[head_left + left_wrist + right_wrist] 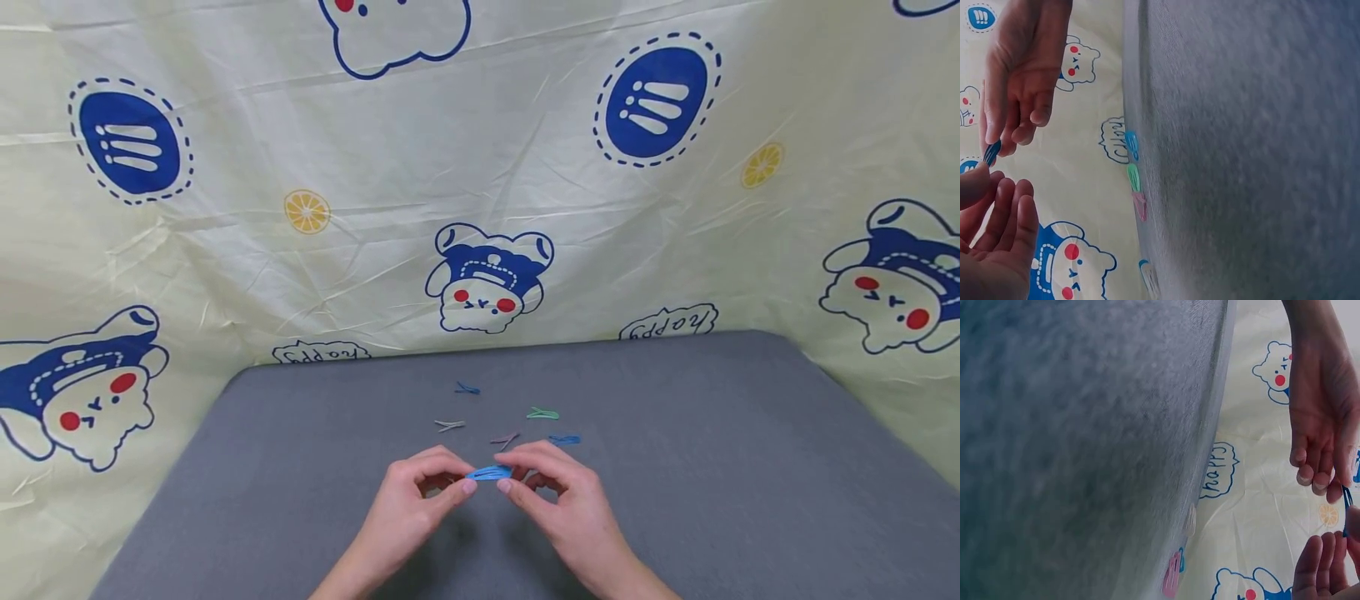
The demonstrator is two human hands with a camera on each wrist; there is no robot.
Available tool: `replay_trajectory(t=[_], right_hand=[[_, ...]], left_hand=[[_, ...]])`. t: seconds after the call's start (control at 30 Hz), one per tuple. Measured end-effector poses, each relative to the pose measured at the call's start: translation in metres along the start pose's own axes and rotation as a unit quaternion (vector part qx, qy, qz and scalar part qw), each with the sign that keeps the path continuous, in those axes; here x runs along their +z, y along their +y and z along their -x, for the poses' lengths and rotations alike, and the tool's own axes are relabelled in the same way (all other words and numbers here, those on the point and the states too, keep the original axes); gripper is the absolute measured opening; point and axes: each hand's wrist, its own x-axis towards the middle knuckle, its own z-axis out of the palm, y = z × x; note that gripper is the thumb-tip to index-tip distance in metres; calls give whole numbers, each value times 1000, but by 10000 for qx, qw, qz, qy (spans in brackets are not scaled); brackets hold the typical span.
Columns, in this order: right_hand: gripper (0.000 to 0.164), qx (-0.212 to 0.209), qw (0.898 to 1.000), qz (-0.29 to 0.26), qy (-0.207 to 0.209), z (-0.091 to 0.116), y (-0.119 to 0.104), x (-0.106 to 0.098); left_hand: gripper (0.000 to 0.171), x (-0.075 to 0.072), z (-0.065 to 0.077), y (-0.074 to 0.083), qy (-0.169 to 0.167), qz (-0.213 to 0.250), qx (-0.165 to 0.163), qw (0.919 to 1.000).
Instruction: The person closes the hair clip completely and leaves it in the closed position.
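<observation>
1. Nearest my head camera, the left hand (408,504) and right hand (573,500) pinch opposite ends of one blue hair clip (489,473) above the grey table (712,467).
2. Just beyond, I see a pink clip (510,438) and, right of it, a second blue clip (566,439).
3. Farther: a pale clip (450,427) leftward, a green clip (543,414) rightward.
4. Farther still, a darker blue clip (468,388).
5. Behind hangs a cream printed cloth (375,275).

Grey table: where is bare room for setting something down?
Bare: the grey table left of the left hand and white hair clip, and right of the right hand and nearer blue hair clip, to the side edges. Crowded: the middle, with a pink clip, green clip and farther blue clip.
</observation>
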Motion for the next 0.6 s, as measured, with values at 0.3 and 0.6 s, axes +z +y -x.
replay_trajectory(t=[0.3, 0.6], right_hand=[[22, -636, 9943, 819, -266, -4, 8, -2], [25, 15, 9922, 1064, -642, -6, 5, -2]], left_hand=[[6, -3, 0, -3, 26, -1026, 265, 9944], [15, -5, -2, -5, 52, -1078, 221, 9939]])
